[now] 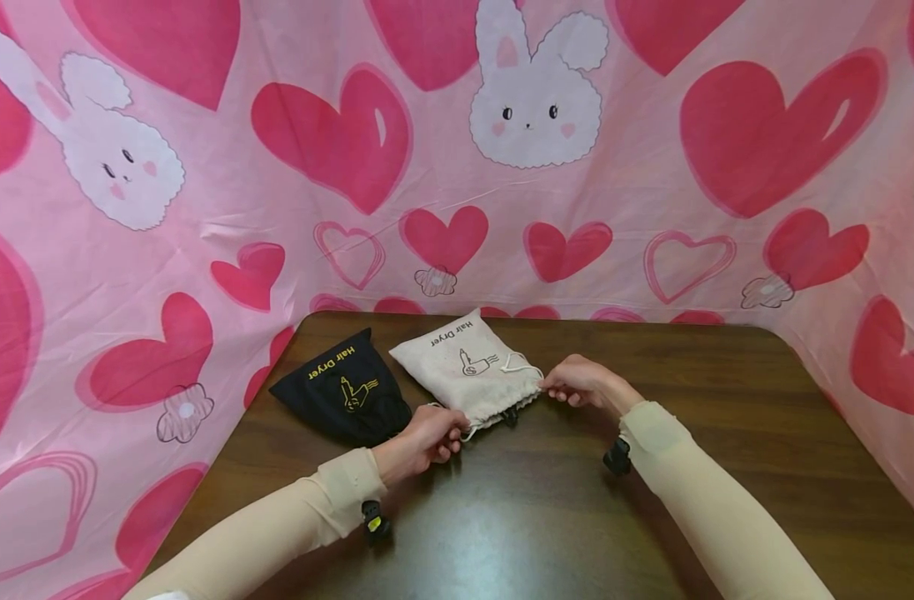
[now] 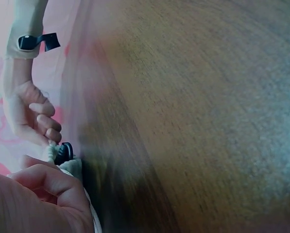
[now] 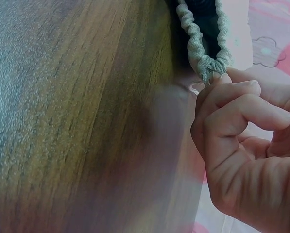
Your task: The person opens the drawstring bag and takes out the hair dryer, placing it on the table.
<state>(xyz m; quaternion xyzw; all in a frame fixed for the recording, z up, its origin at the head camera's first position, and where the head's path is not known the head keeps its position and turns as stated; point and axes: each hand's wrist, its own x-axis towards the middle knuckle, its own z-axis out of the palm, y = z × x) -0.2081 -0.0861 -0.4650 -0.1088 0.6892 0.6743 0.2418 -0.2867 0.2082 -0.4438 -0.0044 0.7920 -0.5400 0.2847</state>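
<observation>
A white drawstring bag [image 1: 457,358] printed "Hair Dryer" lies on the table with its gathered mouth towards me. My left hand [image 1: 432,435] pinches one corner of that mouth, where a white cord loops out. At the opposite corner my right hand [image 1: 586,383] pinches the gathered edge between thumb and finger. In the right wrist view the bag's ruffled rim [image 3: 196,41] runs into the fingertips, partly open over something dark inside. A dark, cord-like piece [image 2: 64,152] shows at the mouth in the left wrist view. What fills the bag is mostly hidden.
Left of the white bag lies a black drawstring bag [image 1: 344,392] with yellow "Hair Dryer" print, close to my left hand. Both sit on a dark brown wooden table [image 1: 726,417]. A pink cloth [image 1: 614,183] with hearts and rabbits hangs behind and at the sides.
</observation>
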